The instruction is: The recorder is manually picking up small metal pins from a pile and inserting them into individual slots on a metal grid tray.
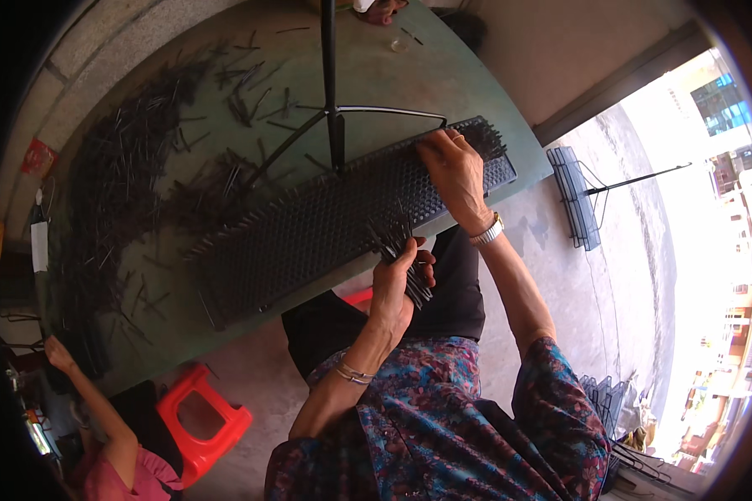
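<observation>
A long black perforated board (309, 238) lies slantwise on the green table, with rows of small holes. Short dark strips stand along its far edge and in a thicker tuft at its right end. My left hand (401, 280) is closed around a bunch of dark strips (388, 238), just off the board's near edge. Over the right part of the board, my right hand (458, 171) has its fingers pinched together at the far edge. What they hold, if anything, is hidden. A dark metal rod (329, 67) with curved braces reaches down to the board.
Loose dark strips (125, 159) pile up on the left of the green table (393, 79). At lower left are a person's arm (100, 401) and a red plastic stool (200, 422). A wire-framed head on a rod (572, 200) is on the floor at right.
</observation>
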Tool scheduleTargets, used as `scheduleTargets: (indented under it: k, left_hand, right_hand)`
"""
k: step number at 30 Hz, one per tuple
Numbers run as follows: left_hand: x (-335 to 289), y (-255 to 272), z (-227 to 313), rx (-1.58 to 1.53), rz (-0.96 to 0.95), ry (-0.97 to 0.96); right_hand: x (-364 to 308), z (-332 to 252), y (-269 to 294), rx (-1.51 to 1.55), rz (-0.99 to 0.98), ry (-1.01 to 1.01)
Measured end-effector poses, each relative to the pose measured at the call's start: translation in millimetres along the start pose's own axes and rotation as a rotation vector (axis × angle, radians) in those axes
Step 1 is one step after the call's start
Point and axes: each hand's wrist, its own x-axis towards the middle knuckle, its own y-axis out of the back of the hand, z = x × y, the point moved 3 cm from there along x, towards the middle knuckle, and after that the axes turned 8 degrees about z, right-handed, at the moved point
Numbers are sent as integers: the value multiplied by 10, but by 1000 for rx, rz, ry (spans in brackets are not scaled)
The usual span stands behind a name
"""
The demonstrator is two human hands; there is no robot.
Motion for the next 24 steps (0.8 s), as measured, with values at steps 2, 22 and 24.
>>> scheduleTargets:
  k: [2,22,24]
  left_hand:
    - [4,-3,-3,0,-24,-5]
    - [-97,-32,149,-29,-24,-52]
    - [-83,-25,139,-21,-24,-34]
  right_hand:
    - [1,-36,-72,-105,36,65]
    - [259,34,22,-212,-144,69]
    - [261,56,48,-243,-156,59]
